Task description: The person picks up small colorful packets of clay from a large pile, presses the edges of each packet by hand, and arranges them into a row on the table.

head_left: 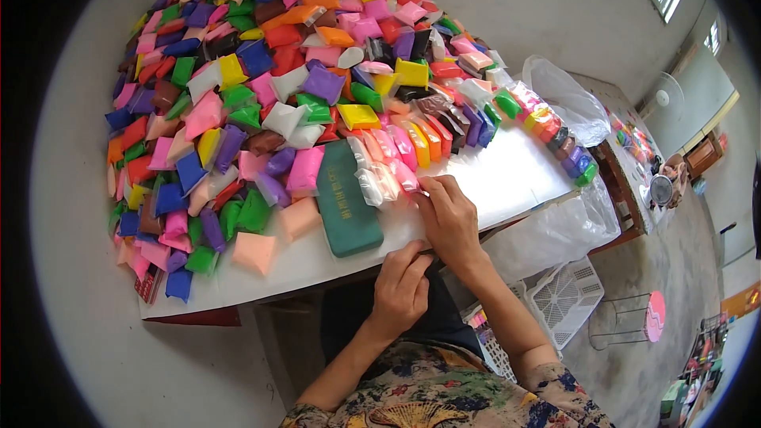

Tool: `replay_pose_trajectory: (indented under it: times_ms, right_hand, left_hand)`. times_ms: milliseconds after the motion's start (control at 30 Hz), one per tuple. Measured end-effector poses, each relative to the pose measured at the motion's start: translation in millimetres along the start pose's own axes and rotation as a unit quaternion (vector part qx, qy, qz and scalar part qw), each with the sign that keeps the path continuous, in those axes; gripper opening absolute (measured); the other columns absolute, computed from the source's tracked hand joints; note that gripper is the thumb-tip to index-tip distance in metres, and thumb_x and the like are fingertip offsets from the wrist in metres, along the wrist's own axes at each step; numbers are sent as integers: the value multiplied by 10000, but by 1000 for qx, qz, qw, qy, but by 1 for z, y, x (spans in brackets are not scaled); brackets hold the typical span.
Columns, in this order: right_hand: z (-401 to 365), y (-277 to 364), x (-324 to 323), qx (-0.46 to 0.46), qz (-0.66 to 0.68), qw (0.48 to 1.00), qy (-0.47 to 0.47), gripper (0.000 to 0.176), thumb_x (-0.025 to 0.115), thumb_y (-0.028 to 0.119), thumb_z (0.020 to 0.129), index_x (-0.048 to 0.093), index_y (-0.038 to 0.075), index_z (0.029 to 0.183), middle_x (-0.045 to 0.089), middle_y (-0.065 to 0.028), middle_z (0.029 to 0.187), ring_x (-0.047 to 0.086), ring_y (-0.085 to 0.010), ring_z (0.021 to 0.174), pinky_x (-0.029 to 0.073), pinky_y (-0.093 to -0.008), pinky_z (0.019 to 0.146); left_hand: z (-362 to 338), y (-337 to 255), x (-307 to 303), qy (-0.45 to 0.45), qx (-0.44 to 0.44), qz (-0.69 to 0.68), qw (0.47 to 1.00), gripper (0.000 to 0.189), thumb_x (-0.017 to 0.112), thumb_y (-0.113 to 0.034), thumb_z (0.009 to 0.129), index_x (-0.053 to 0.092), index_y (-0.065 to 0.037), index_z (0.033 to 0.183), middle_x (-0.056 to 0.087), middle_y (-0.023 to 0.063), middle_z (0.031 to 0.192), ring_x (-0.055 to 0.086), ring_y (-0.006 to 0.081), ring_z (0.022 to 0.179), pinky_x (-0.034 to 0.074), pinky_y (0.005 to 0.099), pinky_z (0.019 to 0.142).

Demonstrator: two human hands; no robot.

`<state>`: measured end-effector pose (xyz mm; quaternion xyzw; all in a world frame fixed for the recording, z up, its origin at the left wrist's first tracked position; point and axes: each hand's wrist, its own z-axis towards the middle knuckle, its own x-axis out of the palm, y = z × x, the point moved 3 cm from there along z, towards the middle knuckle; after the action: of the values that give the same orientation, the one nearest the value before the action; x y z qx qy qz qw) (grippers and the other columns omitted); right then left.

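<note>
My right hand (450,222) is closed, its fingertips pinching the near end of a pink packet (403,175) in a row of colored packets. Just below it, at the table's front edge, my left hand (400,292) is curled with thumb and fingers together; what it holds, if anything, is too small to make out. White and pale packets (369,187) lie left of the pink one. A green box (346,202) with gold lettering lies beside them. Yellow (429,139) and orange packets continue the row to the right.
A large heap of colored packets (238,95) covers the table's left and back. Another packet row (555,131) and clear plastic bags (567,95) are at the right. White baskets (564,301) and a pink-topped stool (655,316) stand on the floor.
</note>
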<state>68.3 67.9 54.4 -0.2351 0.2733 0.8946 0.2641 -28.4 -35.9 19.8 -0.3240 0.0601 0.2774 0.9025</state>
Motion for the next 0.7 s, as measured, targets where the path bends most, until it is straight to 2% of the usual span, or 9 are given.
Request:
replay_pose_trajectory:
  times_ms: [133, 233, 267, 367, 400, 467, 600, 700]
  right_hand:
    - [-4, -1, 1, -20, -39, 999, -2, 360, 733, 63, 818, 626, 26, 1160, 626, -132, 1043, 661, -298, 833, 547, -393, 685]
    - [-13, 7, -18, -75, -77, 994, -16, 459, 745, 81, 806, 622, 44, 1247, 613, -129, 1148, 641, -274, 880, 536, -378, 722]
    - [-24, 4, -21, -60, -86, 994, 17, 529, 744, 115, 808, 609, 72, 1319, 574, -145, 1301, 605, -289, 1030, 502, -424, 865]
    - [-37, 18, -36, -100, -155, 983, 11, 566, 742, 155, 808, 602, 113, 1354, 515, -167, 1418, 545, -329, 1195, 423, -495, 1005]
    - [-46, 16, -34, -92, -147, 985, 18, 590, 743, 193, 805, 596, 151, 1374, 469, -176, 1480, 490, -338, 1287, 352, -536, 1073]
    - [-57, 16, -32, -83, -167, 982, 26, 602, 749, 206, 800, 591, 164, 1379, 457, -180, 1488, 485, -341, 1296, 352, -535, 1075]
    - [-70, 19, -36, -70, -138, 987, 36, 537, 767, 174, 793, 624, 119, 1308, 519, -179, 1414, 535, -342, 1224, 400, -497, 1040]
    - [-80, 19, -49, 11, 77, 997, -30, 394, 771, 106, 797, 655, 52, 1170, 595, -177, 1270, 591, -335, 1087, 467, -420, 954]
  left_hand:
    - [-1, 2, -4, 15, -11, -3, 1000, 335, 612, 119, 770, 632, 51, 1098, 607, 216, 1187, 621, 393, 994, 521, 443, 879]
    - [4, -2, -9, 3, -53, -25, 998, 282, 610, 98, 826, 634, 50, 1103, 629, 203, 1129, 628, 383, 980, 519, 437, 881]
    - [6, -3, -10, -2, -66, -33, 997, 261, 610, 84, 852, 637, 43, 1107, 640, 190, 1108, 638, 346, 951, 524, 406, 857]
    - [12, -7, -15, -3, -118, -64, 991, 208, 603, 46, 915, 642, 27, 1119, 664, 154, 1052, 659, 247, 874, 535, 331, 791]
    - [15, -10, -17, 1, -139, -79, 987, 199, 598, 36, 927, 643, 28, 1121, 666, 143, 1038, 658, 222, 857, 534, 316, 774]
    - [19, -11, -18, 8, -171, -98, 980, 188, 583, 8, 957, 647, 23, 1133, 665, 104, 992, 649, 159, 818, 519, 279, 723]
    - [19, -10, -18, -4, -188, -76, 979, 183, 598, -10, 963, 651, 14, 1136, 649, 90, 942, 600, 145, 767, 487, 260, 693]
    - [20, -11, -18, 11, -218, -69, 973, 160, 602, -15, 964, 659, 18, 1110, 648, 89, 923, 583, 141, 757, 479, 258, 685]
